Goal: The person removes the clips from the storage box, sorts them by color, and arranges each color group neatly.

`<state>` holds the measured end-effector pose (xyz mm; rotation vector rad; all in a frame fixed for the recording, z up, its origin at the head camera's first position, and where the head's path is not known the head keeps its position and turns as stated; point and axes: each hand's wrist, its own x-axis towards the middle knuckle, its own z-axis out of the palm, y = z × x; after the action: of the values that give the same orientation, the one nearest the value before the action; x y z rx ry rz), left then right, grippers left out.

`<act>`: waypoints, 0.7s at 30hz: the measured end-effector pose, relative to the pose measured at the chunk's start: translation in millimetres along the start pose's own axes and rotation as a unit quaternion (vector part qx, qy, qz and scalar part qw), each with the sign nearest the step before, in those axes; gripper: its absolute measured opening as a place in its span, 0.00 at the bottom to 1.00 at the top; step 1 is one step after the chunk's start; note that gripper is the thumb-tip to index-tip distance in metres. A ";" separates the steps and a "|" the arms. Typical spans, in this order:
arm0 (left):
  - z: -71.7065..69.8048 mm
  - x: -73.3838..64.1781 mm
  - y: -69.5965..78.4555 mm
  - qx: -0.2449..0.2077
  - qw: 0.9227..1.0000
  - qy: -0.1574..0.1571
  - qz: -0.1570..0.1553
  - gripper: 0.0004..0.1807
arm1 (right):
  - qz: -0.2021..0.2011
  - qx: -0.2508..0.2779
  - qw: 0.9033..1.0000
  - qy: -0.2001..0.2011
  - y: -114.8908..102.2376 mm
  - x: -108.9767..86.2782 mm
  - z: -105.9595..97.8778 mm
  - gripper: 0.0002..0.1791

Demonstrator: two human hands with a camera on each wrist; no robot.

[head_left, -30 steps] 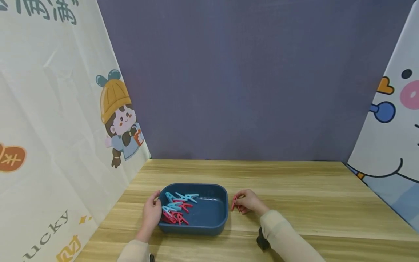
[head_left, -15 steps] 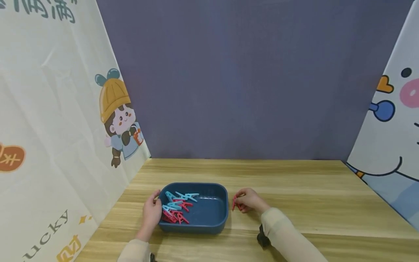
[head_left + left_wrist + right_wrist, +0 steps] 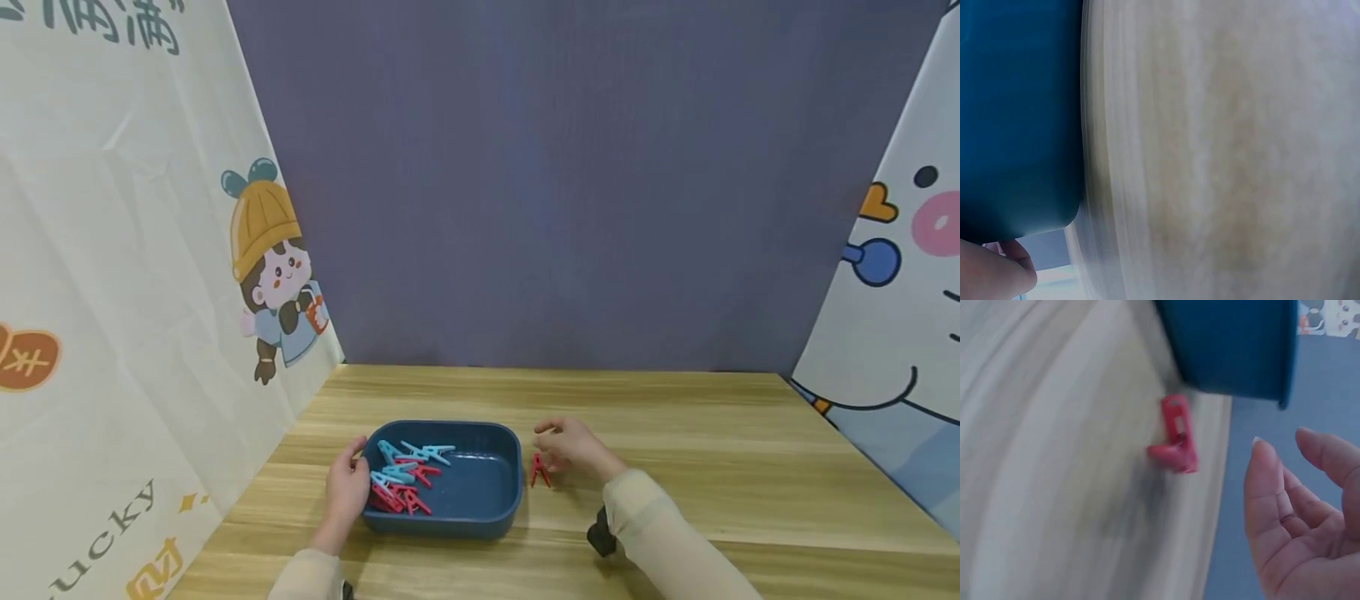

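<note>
A dark blue plastic basin (image 3: 438,527) sits on the table, with several light blue and red clothespins (image 3: 401,473) heaped in its left half. At its left end my left hand (image 3: 348,492) holds the wall; in the left wrist view the fingers (image 3: 997,272) lie against the basin's end. One red clothespin (image 3: 540,471) rests on the table just right of the basin, its legs spread toward me. My right hand (image 3: 576,446) is above and right of that clothespin, holding nothing. Its thumb and fingers stand apart in the right wrist view, away from the red clothespin (image 3: 1177,437).
The wood-grain table (image 3: 712,467) stretches to the right and behind the basin. A dark grey-purple panel (image 3: 555,183) closes off the back. Printed cloths with cartoon figures hang at the left (image 3: 150,250) and right (image 3: 900,317).
My right hand has let go of the red clothespin, leaving it on the table, and has lifted slightly away with its fingers spread. The left hand and the basin have stayed put.
</note>
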<state>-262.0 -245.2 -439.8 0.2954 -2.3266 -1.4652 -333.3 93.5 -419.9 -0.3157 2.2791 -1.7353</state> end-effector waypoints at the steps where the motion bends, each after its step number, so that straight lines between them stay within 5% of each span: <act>1: -0.1 -0.1 0.0 0.000 1.000 0.000 0.000 0.21 | -0.003 0.001 1.000 -0.004 -3.8 -0.4 0.3 0.20; 21: -0.4 -1.9 0.7 -0.002 1.000 -0.008 0.001 0.21 | -0.042 -0.023 0.998 -0.031 -42.8 1.3 21.5 0.20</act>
<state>-260.1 -244.6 -439.3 0.2814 -2.3357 -1.4761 -326.7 62.2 -384.1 -0.4738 2.2945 -1.6892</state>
